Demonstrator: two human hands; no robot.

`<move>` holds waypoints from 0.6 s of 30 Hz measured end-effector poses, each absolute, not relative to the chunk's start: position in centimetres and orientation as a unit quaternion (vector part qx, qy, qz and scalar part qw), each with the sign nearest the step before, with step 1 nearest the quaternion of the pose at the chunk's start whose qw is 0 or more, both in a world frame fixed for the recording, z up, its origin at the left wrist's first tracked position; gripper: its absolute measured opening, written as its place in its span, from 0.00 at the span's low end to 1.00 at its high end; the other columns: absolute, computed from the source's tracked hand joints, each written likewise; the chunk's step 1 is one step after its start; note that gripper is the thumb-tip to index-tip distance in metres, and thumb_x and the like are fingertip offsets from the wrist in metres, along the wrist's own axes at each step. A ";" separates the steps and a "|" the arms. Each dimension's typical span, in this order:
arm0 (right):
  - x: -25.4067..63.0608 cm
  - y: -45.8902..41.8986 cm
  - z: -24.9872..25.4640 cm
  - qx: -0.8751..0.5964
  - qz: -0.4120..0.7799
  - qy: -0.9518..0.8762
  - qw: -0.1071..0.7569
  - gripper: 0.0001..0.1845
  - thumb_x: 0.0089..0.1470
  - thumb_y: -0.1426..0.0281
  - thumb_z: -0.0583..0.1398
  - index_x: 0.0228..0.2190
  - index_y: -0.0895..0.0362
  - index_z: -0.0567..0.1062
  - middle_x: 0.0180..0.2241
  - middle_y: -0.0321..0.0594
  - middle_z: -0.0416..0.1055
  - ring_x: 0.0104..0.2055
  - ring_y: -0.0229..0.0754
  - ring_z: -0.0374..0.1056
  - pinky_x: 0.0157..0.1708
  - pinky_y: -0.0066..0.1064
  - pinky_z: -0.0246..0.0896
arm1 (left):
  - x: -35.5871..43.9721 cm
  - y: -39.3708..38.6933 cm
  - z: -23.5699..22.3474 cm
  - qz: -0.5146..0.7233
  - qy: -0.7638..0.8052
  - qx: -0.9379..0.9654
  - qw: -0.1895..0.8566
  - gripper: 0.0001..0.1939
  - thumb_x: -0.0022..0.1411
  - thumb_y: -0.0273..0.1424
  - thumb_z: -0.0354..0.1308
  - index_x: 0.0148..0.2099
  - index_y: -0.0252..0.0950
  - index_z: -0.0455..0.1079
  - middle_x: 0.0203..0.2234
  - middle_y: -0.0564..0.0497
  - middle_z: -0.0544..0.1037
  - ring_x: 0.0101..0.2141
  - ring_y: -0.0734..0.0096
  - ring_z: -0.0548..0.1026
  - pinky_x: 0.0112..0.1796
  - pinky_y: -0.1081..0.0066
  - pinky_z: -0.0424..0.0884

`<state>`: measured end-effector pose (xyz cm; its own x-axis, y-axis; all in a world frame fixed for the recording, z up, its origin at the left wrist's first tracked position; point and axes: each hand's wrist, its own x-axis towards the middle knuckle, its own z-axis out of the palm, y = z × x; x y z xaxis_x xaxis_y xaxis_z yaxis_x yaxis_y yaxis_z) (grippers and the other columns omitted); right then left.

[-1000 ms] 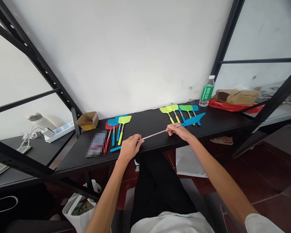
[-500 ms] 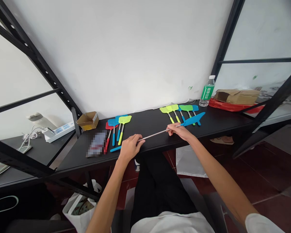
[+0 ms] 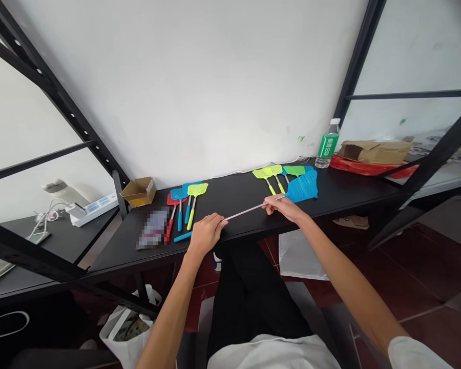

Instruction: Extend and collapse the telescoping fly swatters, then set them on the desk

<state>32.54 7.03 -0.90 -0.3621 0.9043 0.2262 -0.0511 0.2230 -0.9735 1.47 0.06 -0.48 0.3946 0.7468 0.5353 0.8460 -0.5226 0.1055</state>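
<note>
A blue fly swatter (image 3: 301, 186) with a long thin metal rod stretches between my hands above the black shelf's front part. My left hand (image 3: 207, 233) is closed round its handle end, and the blue grip sticks out to the left. Close to the blue head, my right hand (image 3: 282, 206) pinches the rod. The head's perforated flat face is turned towards me and hides parts of the swatters behind it. Beyond my right hand lie yellow-green swatters (image 3: 272, 170) and a green swatter (image 3: 294, 170). Left of my left hand rest a red swatter (image 3: 171, 224), blue swatters (image 3: 179, 195) and a yellow-green swatter (image 3: 197, 190).
On the black shelf (image 3: 234, 192) stand a small open cardboard box (image 3: 139, 192) at left and a water bottle (image 3: 328, 144) at right. A pixelated package (image 3: 153, 228) lies near the left front. Black metal posts (image 3: 355, 61) rise at both sides.
The blue swatter's head has rolled about its rod, from nearly edge-on to showing its broad face. Both hands have stayed in about the same places.
</note>
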 end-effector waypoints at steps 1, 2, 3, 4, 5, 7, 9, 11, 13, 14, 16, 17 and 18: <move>32.5 7.1 -0.9 -0.334 0.524 -0.638 0.455 0.21 0.56 0.54 0.64 0.27 0.59 0.81 0.21 0.41 0.73 0.26 0.40 0.68 0.32 0.34 0.62 | 1.5 0.1 -0.5 -0.269 -0.480 -0.830 0.091 0.18 0.74 0.40 0.43 0.42 0.38 0.72 0.32 0.50 0.76 0.32 0.68 0.73 0.33 0.71 0.61; 32.6 7.1 -1.0 -0.334 0.523 -0.639 0.455 0.21 0.56 0.54 0.63 0.26 0.59 0.81 0.21 0.41 0.73 0.26 0.41 0.68 0.32 0.34 0.62 | 1.5 0.1 -0.5 -0.269 -0.480 -0.830 0.090 0.18 0.74 0.40 0.43 0.42 0.38 0.72 0.32 0.50 0.76 0.32 0.68 0.73 0.33 0.70 0.61; 32.6 7.1 -1.0 -0.333 0.522 -0.640 0.456 0.21 0.56 0.54 0.63 0.26 0.59 0.81 0.21 0.41 0.73 0.27 0.41 0.68 0.32 0.34 0.62 | 1.5 0.1 -0.5 -0.269 -0.480 -0.830 0.090 0.19 0.74 0.40 0.43 0.42 0.38 0.72 0.32 0.50 0.76 0.32 0.68 0.73 0.33 0.70 0.61; 32.6 7.1 -1.0 -0.333 0.521 -0.641 0.455 0.21 0.56 0.54 0.63 0.25 0.58 0.80 0.21 0.41 0.73 0.28 0.42 0.69 0.33 0.35 0.62 | 1.5 0.1 -0.5 -0.270 -0.480 -0.830 0.091 0.19 0.74 0.40 0.43 0.41 0.38 0.72 0.31 0.50 0.76 0.32 0.68 0.72 0.33 0.70 0.61; 32.5 7.1 -1.0 -0.333 0.521 -0.641 0.455 0.21 0.56 0.54 0.63 0.25 0.58 0.80 0.21 0.41 0.73 0.28 0.42 0.69 0.33 0.35 0.62 | 1.5 0.1 -0.5 -0.270 -0.479 -0.830 0.091 0.19 0.74 0.40 0.43 0.41 0.38 0.72 0.31 0.50 0.76 0.32 0.68 0.72 0.33 0.70 0.61; 32.5 7.0 -0.9 -0.334 0.522 -0.640 0.455 0.21 0.56 0.54 0.63 0.24 0.59 0.80 0.22 0.41 0.73 0.28 0.42 0.69 0.33 0.35 0.63 | 1.4 0.2 -0.5 -0.272 -0.476 -0.832 0.089 0.19 0.74 0.40 0.43 0.41 0.38 0.72 0.31 0.50 0.77 0.32 0.68 0.72 0.33 0.70 0.61; 32.5 7.0 -0.9 -0.335 0.523 -0.638 0.455 0.21 0.56 0.54 0.63 0.25 0.59 0.80 0.22 0.41 0.73 0.28 0.41 0.68 0.33 0.35 0.63 | 1.4 0.2 -0.4 -0.274 -0.475 -0.832 0.085 0.19 0.74 0.39 0.43 0.40 0.38 0.73 0.31 0.50 0.77 0.32 0.68 0.73 0.34 0.70 0.62; 32.5 6.9 -0.8 -0.334 0.524 -0.638 0.454 0.21 0.56 0.54 0.63 0.25 0.59 0.79 0.22 0.41 0.73 0.28 0.41 0.68 0.34 0.35 0.63 | 1.4 0.2 -0.4 -0.274 -0.476 -0.831 0.082 0.20 0.74 0.40 0.43 0.40 0.38 0.73 0.30 0.50 0.77 0.32 0.67 0.73 0.34 0.70 0.62; 32.5 6.9 -0.9 -0.332 0.527 -0.639 0.451 0.21 0.56 0.54 0.63 0.25 0.59 0.80 0.22 0.41 0.73 0.28 0.41 0.68 0.34 0.35 0.62 | 1.3 0.2 -0.4 -0.272 -0.482 -0.829 0.081 0.20 0.74 0.40 0.43 0.39 0.38 0.73 0.29 0.50 0.77 0.32 0.67 0.73 0.33 0.70 0.61; 32.5 6.9 -0.9 -0.331 0.527 -0.640 0.451 0.21 0.56 0.54 0.63 0.26 0.59 0.80 0.22 0.41 0.73 0.28 0.41 0.68 0.34 0.35 0.62 | 1.3 0.2 -0.4 -0.271 -0.484 -0.828 0.082 0.21 0.74 0.40 0.43 0.38 0.38 0.74 0.29 0.50 0.77 0.32 0.67 0.73 0.33 0.70 0.61; 32.6 6.9 -0.9 -0.333 0.526 -0.640 0.450 0.20 0.56 0.54 0.63 0.27 0.59 0.79 0.22 0.40 0.73 0.27 0.41 0.68 0.33 0.35 0.62 | 1.3 0.2 -0.4 -0.268 -0.487 -0.827 0.084 0.21 0.74 0.41 0.43 0.38 0.38 0.74 0.29 0.50 0.77 0.31 0.67 0.73 0.32 0.70 0.60; 32.6 6.9 -0.9 -0.334 0.526 -0.640 0.449 0.20 0.56 0.54 0.63 0.27 0.59 0.80 0.22 0.40 0.72 0.27 0.41 0.67 0.33 0.35 0.62 | 1.3 0.2 -0.5 -0.267 -0.488 -0.827 0.085 0.22 0.74 0.41 0.43 0.38 0.38 0.74 0.29 0.50 0.77 0.31 0.67 0.73 0.32 0.70 0.60; 32.6 6.9 -0.9 -0.334 0.527 -0.640 0.448 0.19 0.56 0.54 0.63 0.29 0.59 0.80 0.22 0.39 0.72 0.27 0.40 0.67 0.33 0.34 0.62 | 1.3 0.2 -0.5 -0.264 -0.491 -0.826 0.087 0.22 0.74 0.42 0.42 0.38 0.38 0.74 0.28 0.49 0.77 0.31 0.66 0.73 0.32 0.70 0.59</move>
